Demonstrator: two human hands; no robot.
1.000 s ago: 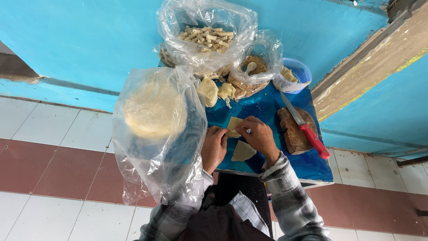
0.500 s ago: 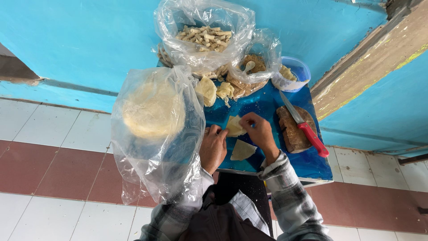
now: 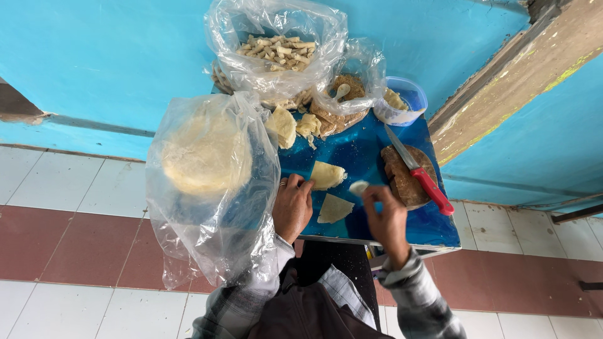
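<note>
Bright blue walls back a small blue counter standing on a white and red tiled floor, and I look straight down on it. My left hand lies flat, fingers pressing the edge of a folded dough piece, while my right hand pinches a small lump of dough between its fingertips, just right of a flat dough triangle. At my left a clear bag of dough rounds bulges, and further back sit a bag of pale fried sticks, a plastic tub and a red-handled knife resting on a brown block.
</note>
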